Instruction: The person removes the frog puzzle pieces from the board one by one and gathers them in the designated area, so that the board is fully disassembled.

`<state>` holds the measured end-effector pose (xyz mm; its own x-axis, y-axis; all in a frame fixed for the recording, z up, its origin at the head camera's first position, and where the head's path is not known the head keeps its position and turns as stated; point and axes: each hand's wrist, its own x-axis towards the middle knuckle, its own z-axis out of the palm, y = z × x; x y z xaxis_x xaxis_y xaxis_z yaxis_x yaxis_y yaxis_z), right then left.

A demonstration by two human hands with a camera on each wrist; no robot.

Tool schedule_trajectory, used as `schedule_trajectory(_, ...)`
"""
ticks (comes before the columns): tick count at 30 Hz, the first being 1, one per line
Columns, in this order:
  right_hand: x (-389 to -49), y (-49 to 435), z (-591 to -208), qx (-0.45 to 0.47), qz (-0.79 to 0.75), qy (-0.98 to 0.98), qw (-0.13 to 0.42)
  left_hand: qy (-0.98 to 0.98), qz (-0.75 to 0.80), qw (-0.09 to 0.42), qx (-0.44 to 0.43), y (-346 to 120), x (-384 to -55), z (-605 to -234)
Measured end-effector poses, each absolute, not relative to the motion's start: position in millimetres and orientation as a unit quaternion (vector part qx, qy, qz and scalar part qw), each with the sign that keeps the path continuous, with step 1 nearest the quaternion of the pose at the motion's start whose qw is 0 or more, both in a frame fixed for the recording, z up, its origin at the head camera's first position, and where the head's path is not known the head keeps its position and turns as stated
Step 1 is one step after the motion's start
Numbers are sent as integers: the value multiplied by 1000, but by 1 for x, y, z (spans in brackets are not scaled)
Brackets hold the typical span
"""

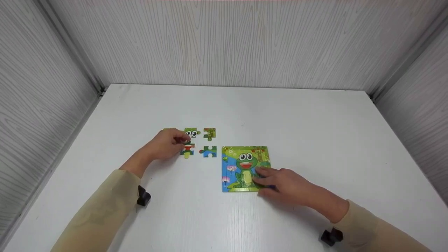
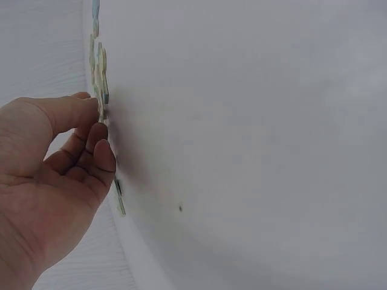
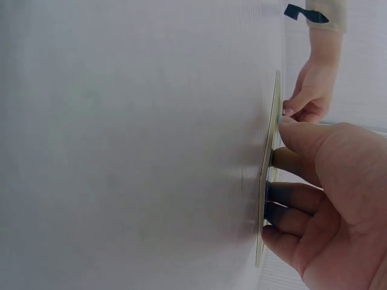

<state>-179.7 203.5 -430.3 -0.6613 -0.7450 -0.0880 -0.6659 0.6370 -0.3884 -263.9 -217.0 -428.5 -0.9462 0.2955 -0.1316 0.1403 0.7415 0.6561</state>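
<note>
My left hand [image 1: 169, 143] pinches a small puzzle piece [image 2: 100, 109] between thumb and fingertips, low over the table; the fingers hide most of it. Around it lie loose puzzle pieces: one with two cartoon eyes [image 1: 191, 132], one with a red mouth [image 1: 187, 150], a green one [image 1: 210, 133] and a blue-green one [image 1: 210, 152]. Another green piece [image 1: 170, 129] is partly covered by the hand. To the right lies a square frog puzzle board [image 1: 232, 180]. My right hand [image 1: 287, 183] rests its extended fingers on the board's right side, covering part of the picture.
The white table [image 1: 315, 122] reaches back to a pale wood-grain panel [image 1: 238, 42], with similar panels at both sides. A small black device [image 1: 143, 196] sits at the left sleeve and another [image 1: 331, 237] at the right sleeve.
</note>
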Motion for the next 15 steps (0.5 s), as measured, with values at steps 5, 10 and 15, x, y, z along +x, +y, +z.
schedule_trajectory(5, -180, 204, -430, -394, -166, 895, 125, 921, 347, 93, 153, -209, -260, -417)
schedule_trajectory(10, -180, 204, -430, -392, -166, 896, 128, 910, 355, 96, 192, -188, -255, -406)
schedule_trajectory(15, -180, 204, -430, -390, -163, 897, 128, 899, 357, 109, 228, -162, -253, -404)
